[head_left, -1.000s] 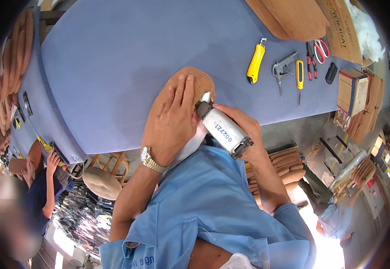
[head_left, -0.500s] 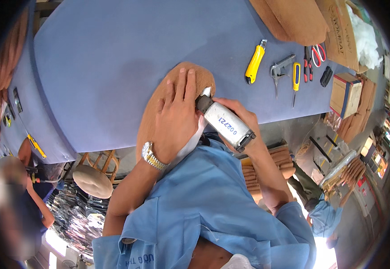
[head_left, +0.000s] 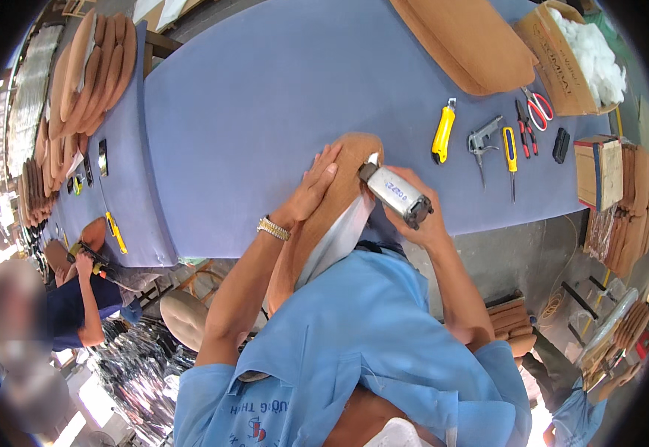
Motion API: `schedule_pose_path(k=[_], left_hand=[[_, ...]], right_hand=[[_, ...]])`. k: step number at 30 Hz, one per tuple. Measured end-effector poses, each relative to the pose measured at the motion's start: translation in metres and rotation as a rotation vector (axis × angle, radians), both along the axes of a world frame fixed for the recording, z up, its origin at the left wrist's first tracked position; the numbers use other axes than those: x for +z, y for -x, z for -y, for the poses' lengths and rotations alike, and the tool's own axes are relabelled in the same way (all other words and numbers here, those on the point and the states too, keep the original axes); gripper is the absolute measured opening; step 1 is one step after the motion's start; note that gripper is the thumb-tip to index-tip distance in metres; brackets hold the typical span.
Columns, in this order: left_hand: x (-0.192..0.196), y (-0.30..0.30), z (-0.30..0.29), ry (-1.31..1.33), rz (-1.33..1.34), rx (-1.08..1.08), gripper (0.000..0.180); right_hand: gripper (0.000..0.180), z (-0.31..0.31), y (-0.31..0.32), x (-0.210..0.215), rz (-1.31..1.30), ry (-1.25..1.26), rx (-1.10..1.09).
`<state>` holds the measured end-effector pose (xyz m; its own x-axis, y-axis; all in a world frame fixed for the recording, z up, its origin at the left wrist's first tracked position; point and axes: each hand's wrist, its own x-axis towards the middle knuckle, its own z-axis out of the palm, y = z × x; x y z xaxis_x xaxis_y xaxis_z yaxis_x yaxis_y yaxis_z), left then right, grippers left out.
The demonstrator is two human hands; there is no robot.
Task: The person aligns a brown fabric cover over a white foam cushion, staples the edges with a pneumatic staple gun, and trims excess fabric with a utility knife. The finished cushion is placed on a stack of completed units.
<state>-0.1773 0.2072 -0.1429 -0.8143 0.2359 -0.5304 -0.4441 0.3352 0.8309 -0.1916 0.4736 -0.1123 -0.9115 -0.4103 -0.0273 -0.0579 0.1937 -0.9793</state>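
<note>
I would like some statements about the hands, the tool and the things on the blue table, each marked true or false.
1. The right hand grips a grey stapler-like tool. True.
2. The left hand lies flat on the brown padded piece. True.
3. The yellow utility knife is held in the left hand. False: it lies on the blue table, apart from both hands.
4. A watch is on the left wrist. True.
5. The red-handled scissors lie left of the padded piece. False: they lie to its right, near the cardboard box.
</note>
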Motion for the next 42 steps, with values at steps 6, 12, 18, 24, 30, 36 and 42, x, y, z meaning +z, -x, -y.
schedule_pose_path(k=[6, 12, 18, 24, 30, 36, 42], left_hand=[[0.016, -0.011, -0.015, 0.14, -0.183, -0.058, 0.073], [0.038, -0.013, -0.044, 0.537, -0.47, -0.108, 0.073], [0.049, -0.015, -0.048, 0.673, -0.396, -0.146, 0.075], [0.056, -0.012, -0.052, 0.661, -0.358, -0.13, 0.077], [0.053, -0.015, -0.058, 0.669, -0.407, -0.072, 0.081], [0.054, -0.009, -0.055, 0.668, -0.406, -0.054, 0.082], [0.057, -0.011, -0.055, 0.673, -0.393, -0.08, 0.081]], right_hand=[[0.06, 0.001, 0.005, 0.006, 0.01, -0.021, -0.005], [0.063, 0.002, 0.0, 0.001, -0.003, 0.005, -0.047], [0.067, -0.001, -0.002, -0.003, 0.072, 0.042, -0.037], [0.069, -0.009, 0.002, -0.004, 0.045, 0.046, 0.067], [0.069, -0.005, 0.011, 0.017, 0.252, -0.069, 0.121], [0.07, 0.0, 0.011, 0.01, 0.102, -0.021, 0.092], [0.068, -0.003, 0.0, 0.011, 0.04, 0.036, 0.105]])
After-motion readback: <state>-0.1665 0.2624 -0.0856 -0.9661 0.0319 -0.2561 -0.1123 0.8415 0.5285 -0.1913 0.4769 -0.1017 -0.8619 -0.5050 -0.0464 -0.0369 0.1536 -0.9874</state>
